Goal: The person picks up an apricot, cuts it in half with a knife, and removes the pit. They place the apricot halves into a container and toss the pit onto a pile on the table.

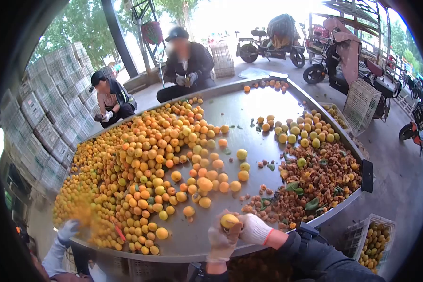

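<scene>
My left hand (222, 242), in a stained pale glove, is closed around a yellow apricot (229, 221) above the near edge of the metal table (183, 237). Against the same apricot is my right hand (254, 229), in a white knitted glove with a reddish cuff, its fingers curled in and partly hidden. A large heap of orange and yellow apricots (145, 155) spreads over the table's left half. Close to my right hand lies a pile of brown, wet-looking pits or scraps (310, 183) with a few green leaves.
Paler apricots (310, 131) are grouped at the right. A crate of greenish fruit (373, 242) stands at lower right. Two people (188, 70) sit across the table; another person's gloved hand (68, 231) is at the left edge. Stacked crates (47, 113) and scooters (272, 44) stand behind.
</scene>
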Tool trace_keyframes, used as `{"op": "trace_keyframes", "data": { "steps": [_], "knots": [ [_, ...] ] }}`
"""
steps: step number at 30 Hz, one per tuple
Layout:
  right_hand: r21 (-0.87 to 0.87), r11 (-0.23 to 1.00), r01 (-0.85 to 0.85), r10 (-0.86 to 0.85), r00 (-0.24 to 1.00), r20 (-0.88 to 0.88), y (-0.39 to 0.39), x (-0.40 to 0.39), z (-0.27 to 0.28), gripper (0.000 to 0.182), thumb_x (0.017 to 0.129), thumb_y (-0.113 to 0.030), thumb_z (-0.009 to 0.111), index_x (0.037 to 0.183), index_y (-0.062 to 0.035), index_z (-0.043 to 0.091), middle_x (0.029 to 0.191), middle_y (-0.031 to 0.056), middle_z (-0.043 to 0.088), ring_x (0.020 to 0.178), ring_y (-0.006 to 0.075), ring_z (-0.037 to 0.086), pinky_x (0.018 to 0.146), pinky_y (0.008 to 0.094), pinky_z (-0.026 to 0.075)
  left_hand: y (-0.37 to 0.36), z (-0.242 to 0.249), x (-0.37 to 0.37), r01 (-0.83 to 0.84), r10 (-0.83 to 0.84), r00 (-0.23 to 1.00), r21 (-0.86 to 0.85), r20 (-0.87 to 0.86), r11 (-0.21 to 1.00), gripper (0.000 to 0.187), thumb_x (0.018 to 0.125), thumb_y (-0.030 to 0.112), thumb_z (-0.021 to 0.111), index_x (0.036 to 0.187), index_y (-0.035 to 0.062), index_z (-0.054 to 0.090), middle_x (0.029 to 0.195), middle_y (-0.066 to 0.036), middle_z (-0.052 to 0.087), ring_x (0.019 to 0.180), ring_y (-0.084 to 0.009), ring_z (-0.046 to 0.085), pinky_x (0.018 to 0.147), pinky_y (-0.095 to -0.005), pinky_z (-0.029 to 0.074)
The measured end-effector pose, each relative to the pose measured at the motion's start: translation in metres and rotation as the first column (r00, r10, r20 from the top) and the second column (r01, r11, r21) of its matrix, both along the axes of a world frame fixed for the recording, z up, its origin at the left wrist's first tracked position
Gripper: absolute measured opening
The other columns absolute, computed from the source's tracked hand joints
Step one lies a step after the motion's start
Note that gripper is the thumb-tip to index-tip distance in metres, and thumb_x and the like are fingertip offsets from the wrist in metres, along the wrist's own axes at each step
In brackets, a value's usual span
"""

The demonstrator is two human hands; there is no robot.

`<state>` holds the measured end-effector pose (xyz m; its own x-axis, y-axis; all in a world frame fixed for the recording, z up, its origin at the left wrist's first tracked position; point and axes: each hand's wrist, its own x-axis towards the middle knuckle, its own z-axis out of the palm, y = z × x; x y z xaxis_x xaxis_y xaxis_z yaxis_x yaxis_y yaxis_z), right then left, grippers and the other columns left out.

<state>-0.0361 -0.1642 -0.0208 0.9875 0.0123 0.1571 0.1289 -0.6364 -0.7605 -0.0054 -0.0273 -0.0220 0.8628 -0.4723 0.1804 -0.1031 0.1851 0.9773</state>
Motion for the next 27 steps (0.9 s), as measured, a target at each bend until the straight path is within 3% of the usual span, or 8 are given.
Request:
{"op": "trace_keyframes", "data": {
  "steps": [2,8,10,14,16,23,25,27],
  "knots": [
    [0.018,0.995,-0.097,0.095,0.991,0.099,-0.001,-0.004,-0.003,0.012,0.08,-0.015,0.06,0.089,-0.0084,0.064,0.084,0.0142,0.065,0.081,0.0353,0.062,0.071,0.0396,0.05,0.001,0.034,-0.006,-0.353,0.084,0.855,0.456,0.512,0.817,0.047,0.082,0.026,0.075,0.116,0.0021,0.053,0.108,-0.01,0.064,0.098,-0.0243,0.063,0.094,-0.0343,0.046],
    [0.105,0.993,-0.057,0.056,0.998,0.011,0.0,-0.011,0.015,0.017,0.079,-0.015,0.062,0.095,-0.0104,0.066,0.087,0.0152,0.066,0.082,0.0348,0.062,0.071,0.0398,0.049,-0.005,0.03,-0.005,-0.08,0.059,0.987,0.138,0.15,0.987,0.048,0.08,0.025,0.077,0.115,0.0033,0.054,0.107,-0.011,0.063,0.104,-0.0254,0.06,0.093,-0.0354,0.047],
    [0.166,0.986,-0.015,0.021,0.999,-0.035,0.0,-0.012,0.03,0.02,0.079,-0.013,0.062,0.098,-0.0113,0.067,0.088,0.0154,0.066,0.082,0.0348,0.062,0.071,0.0398,0.049,-0.007,0.035,-0.009,-0.009,-0.07,0.953,-0.255,-0.295,0.967,0.048,0.08,0.026,0.077,0.116,0.0036,0.054,0.108,-0.011,0.064,0.111,-0.0256,0.058,0.096,-0.0355,0.045],
    [0.088,0.995,0.039,-0.027,0.991,-0.129,0.0,-0.012,0.035,0.024,0.076,-0.011,0.062,0.1,-0.0128,0.067,0.086,0.0149,0.066,0.079,0.037,0.062,0.069,0.0394,0.05,-0.006,0.014,-0.003,-0.016,-0.008,0.975,-0.106,-0.223,0.994,0.048,0.08,0.025,0.078,0.117,0.0047,0.055,0.11,-0.012,0.064,0.111,-0.0258,0.059,0.096,-0.0352,0.045],
    [0.087,0.996,0.036,-0.024,0.99,-0.139,-0.003,-0.012,0.03,0.024,0.075,-0.01,0.062,0.099,-0.0127,0.067,0.086,0.0149,0.066,0.079,0.0378,0.062,0.069,0.0394,0.05,-0.005,0.023,0.0,-0.103,0.037,0.965,0.245,0.261,0.964,0.047,0.08,0.025,0.077,0.117,0.0059,0.055,0.113,-0.013,0.063,0.107,-0.0259,0.061,0.094,-0.0354,0.047],
    [0.187,0.973,-0.134,0.135,0.991,0.007,-0.009,-0.012,0.011,0.022,0.076,-0.012,0.063,0.097,-0.0111,0.065,0.089,0.0144,0.066,0.082,0.0365,0.062,0.071,0.0394,0.05,-0.007,0.027,-0.004,-0.088,0.041,0.973,0.2,0.225,0.976,0.049,0.08,0.025,0.077,0.118,0.0044,0.055,0.115,-0.013,0.062,0.104,-0.0241,0.061,0.093,-0.0337,0.048],
    [0.138,0.987,-0.079,0.083,0.996,-0.023,-0.005,-0.014,0.023,0.022,0.076,-0.012,0.063,0.098,-0.0101,0.065,0.091,0.0138,0.066,0.082,0.0363,0.062,0.071,0.0394,0.051,-0.01,0.029,-0.007,-0.02,-0.076,0.954,-0.314,-0.29,0.949,0.052,0.08,0.02,0.077,0.122,0.0015,0.053,0.116,-0.011,0.062,0.105,-0.0223,0.06,0.096,-0.033,0.046],
    [0.084,0.994,0.065,-0.063,0.998,-0.023,0.001,-0.014,0.029,0.023,0.076,-0.01,0.063,0.099,-0.0091,0.065,0.092,0.0143,0.066,0.083,0.0365,0.062,0.073,0.0399,0.051,-0.006,0.028,-0.005,-0.009,-0.078,0.946,-0.265,-0.315,0.964,0.054,0.08,0.019,0.077,0.124,0.0003,0.052,0.117,-0.01,0.061,0.106,-0.0219,0.06,0.097,-0.0333,0.045]
  ]
}}
